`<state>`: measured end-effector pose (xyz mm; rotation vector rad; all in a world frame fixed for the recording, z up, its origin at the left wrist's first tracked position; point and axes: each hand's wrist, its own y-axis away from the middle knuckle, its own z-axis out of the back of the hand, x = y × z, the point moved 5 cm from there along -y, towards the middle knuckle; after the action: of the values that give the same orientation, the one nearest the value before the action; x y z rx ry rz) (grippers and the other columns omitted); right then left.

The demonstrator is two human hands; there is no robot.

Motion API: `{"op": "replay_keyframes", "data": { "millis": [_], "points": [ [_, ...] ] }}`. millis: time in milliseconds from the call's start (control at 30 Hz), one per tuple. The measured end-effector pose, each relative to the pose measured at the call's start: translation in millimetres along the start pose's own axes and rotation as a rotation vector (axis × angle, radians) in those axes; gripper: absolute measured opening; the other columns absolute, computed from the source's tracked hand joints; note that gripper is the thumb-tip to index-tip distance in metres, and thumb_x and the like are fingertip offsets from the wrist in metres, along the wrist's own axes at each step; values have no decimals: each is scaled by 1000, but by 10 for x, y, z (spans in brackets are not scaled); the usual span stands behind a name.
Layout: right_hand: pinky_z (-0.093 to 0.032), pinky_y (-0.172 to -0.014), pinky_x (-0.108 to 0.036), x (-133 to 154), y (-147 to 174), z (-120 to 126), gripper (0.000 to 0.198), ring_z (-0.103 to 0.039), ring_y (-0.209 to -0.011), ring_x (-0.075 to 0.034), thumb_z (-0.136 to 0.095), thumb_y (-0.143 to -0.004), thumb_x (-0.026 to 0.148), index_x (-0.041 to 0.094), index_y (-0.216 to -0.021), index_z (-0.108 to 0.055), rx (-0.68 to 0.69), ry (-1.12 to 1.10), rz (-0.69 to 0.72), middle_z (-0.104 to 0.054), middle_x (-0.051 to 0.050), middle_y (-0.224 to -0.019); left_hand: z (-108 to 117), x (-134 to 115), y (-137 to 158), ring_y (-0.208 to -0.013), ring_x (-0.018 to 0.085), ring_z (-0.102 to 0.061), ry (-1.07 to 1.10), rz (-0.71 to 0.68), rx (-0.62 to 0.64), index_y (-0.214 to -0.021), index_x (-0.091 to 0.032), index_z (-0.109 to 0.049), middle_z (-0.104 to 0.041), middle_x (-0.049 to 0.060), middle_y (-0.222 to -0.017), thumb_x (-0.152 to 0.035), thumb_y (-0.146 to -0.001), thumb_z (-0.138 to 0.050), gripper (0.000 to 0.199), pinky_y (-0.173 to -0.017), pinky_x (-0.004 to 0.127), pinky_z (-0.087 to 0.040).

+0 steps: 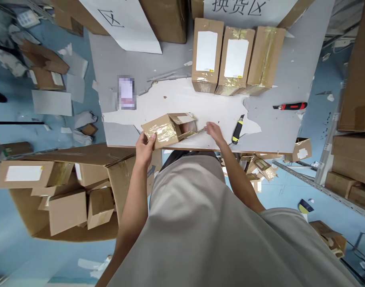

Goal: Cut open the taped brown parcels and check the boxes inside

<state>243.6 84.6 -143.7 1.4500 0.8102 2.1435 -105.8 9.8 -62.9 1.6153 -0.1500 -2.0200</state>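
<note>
A small cardboard box (pixel 162 130) lies on its side near the table's front edge, with shiny tape across it. Its right end is opened, and something pale shows inside that I cannot make out. My left hand (pixel 145 149) grips the box's left end, thumb on top. At the opened end, my right hand (pixel 214 133) has its fingers closed at the tip of a flap that sticks out. Just right of that hand lies a black and yellow utility knife (pixel 237 130). A red and black utility knife (pixel 293 106) rests farther right.
Three taped cardboard boxes (pixel 208 52) stand at the table's back, below a white sign (pixel 245 14). A blurred-out item (pixel 126 93) lies left on the table (pixel 110 63). At lower left, a large carton (pixel 23 211) holds several boxes. Shelving with boxes (pixel 352 147) stands right.
</note>
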Motion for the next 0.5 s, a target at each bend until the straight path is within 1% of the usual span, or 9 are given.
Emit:
{"op": "replay_keyframes", "data": {
  "millis": [67, 100, 133, 167, 233, 300, 400, 433, 500],
  "points": [
    [-64, -97, -30, 123, 18, -358, 46, -78, -111, -19, -50, -117, 47, 15, -141, -72, 145, -144, -49, -84, -12, -121, 121, 60, 1, -141, 34, -73, 85, 66, 45, -138, -22, -71, -76, 18, -148, -89, -80, -85, 89, -120, 47, -62],
    [-65, -97, -30, 190, 55, -471, 50, -78, -113, -19, -49, -117, 52, 16, -143, -72, 190, -188, -60, -84, -13, -125, 174, 84, 3, -141, 34, -74, 115, 93, 69, -140, -23, -70, -76, 18, -150, -89, -79, -86, 92, -119, 48, -63],
    [-65, -97, -31, 257, 108, -531, 55, -78, -116, -19, -48, -117, 56, 16, -147, -72, 217, -210, -58, -83, -14, -131, 217, 101, 2, -140, 34, -75, 132, 109, 94, -143, -24, -69, -76, 19, -150, -89, -78, -87, 93, -117, 48, -64],
    [-66, -98, -31, 318, 172, -534, 60, -77, -120, -20, -47, -117, 60, 16, -150, -71, 221, -202, -44, -81, -14, -137, 246, 113, -8, -139, 34, -76, 138, 114, 120, -146, -24, -69, -77, 19, -149, -89, -80, -86, 94, -116, 49, -65],
    [-66, -100, -33, 412, 327, -395, 66, -76, -126, -22, -44, -117, 65, 17, -153, -71, 172, -135, -1, -79, -14, -146, 244, 133, -61, -135, 34, -78, 133, 94, 177, -150, -25, -67, -79, 19, -146, -89, -85, -81, 92, -113, 50, -67],
    [-64, -107, -36, 477, 499, -136, 65, -74, -134, -25, -44, -117, 64, 18, -153, -73, 66, -43, 74, -76, -15, -152, 135, 175, -168, -132, 33, -79, 121, 78, 236, -153, -26, -66, -79, 20, -146, -88, -88, -78, 91, -110, 51, -68],
    [-58, -120, -40, 526, 744, 225, 56, -67, -148, -27, -49, -116, 53, 17, -152, -73, -109, 81, 197, -72, -17, -160, -208, 277, -400, -129, 30, -79, 81, 104, 259, -154, -25, -66, -77, 20, -147, -80, -88, -82, 88, -107, 50, -68],
    [-57, -122, -40, 522, 805, 295, 53, -66, -150, -26, -49, -116, 48, 17, -152, -71, -148, 105, 214, -71, -18, -161, -352, 306, -479, -128, 29, -78, 65, 122, 253, -151, -24, -68, -78, 20, -146, -76, -88, -83, 83, -106, 49, -68],
    [-56, -122, -39, 485, 872, 359, 49, -69, -147, -25, -49, -115, 40, 16, -152, -70, -198, 139, 194, -72, -20, -160, -647, 338, -600, -123, 29, -77, 42, 172, 265, -141, -20, -73, -81, 18, -136, -67, -91, -80, 68, -105, 50, -67]
  ]
}}
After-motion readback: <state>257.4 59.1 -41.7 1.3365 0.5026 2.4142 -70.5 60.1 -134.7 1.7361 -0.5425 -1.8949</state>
